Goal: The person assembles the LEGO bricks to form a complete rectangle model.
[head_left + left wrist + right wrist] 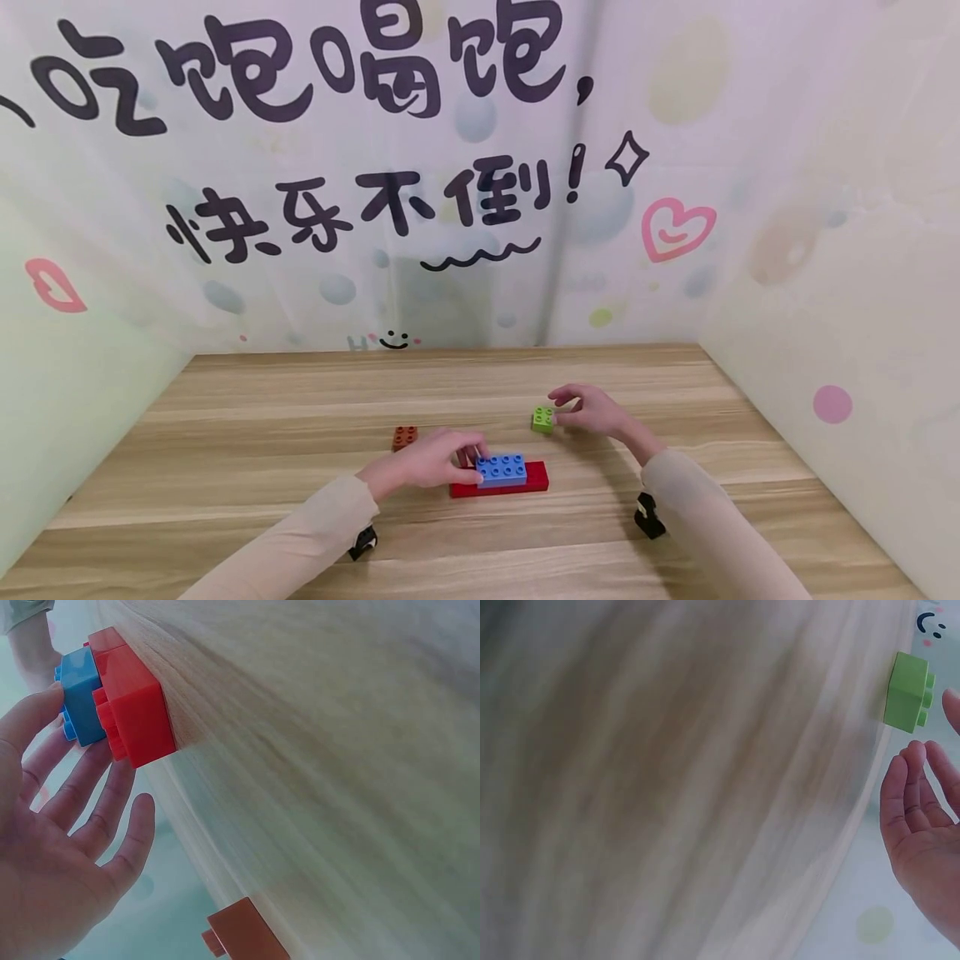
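Observation:
A blue toy building brick (pixel 502 471) with studs on top sits on a longer red base (pixel 537 476), made of red bricks (pixel 133 694). My left hand (pixel 433 459) holds the blue brick at its left end, thumb on the near side and fingers reaching round the far side; its little finger is stretched out in the left wrist view. Farther back and to the right stands a small lime-green brick (pixel 542 419). My right hand (pixel 591 412) is beside its right side, thumb close to the brick and fingers spread loosely above, with nothing held.
An orange-brown brick (pixel 405 437) stands behind the left hand on the wooden table (pixel 315 392). White printed curtains (pixel 465 308) rise at the table's back edge and along both sides. Black wrist mounts (pixel 649 515) sit under the sleeves.

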Demonstrator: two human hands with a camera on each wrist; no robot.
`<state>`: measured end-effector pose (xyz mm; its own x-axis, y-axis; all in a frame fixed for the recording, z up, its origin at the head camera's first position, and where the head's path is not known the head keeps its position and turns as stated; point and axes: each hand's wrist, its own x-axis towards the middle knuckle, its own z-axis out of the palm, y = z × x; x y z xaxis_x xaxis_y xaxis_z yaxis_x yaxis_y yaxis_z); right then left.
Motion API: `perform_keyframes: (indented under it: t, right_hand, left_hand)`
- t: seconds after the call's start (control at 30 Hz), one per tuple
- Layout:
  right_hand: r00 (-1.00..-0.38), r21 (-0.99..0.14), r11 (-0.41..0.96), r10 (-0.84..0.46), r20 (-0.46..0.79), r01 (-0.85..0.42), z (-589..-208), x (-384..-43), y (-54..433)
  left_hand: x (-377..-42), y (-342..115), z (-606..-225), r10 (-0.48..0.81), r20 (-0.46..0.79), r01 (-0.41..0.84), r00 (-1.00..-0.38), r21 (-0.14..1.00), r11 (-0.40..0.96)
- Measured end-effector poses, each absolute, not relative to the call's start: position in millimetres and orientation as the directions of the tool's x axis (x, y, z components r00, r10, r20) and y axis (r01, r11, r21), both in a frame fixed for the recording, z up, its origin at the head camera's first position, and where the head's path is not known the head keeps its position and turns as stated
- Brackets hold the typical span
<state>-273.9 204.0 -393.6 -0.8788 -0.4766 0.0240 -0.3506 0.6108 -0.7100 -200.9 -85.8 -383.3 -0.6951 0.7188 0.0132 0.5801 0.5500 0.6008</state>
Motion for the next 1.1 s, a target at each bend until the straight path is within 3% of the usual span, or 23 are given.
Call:
perform_keyframes:
  t: [0.43, 1.1]
  right_hand:
    - [-0.873, -0.641, 0.68, -0.487, -0.031, -0.356, -399.6, -276.3, 198.7]
    - [-0.853, -0.628, 0.673, -0.521, -0.027, -0.391, -400.2, -277.1, 192.7]
  left_hand:
    - [-201.6, -85.7, -384.1, 0.724, 0.018, 0.584, -0.69, 0.605, 0.541]
    - [-203.8, -87.3, -387.4, 0.736, 0.041, 0.611, -0.675, 0.591, 0.527]
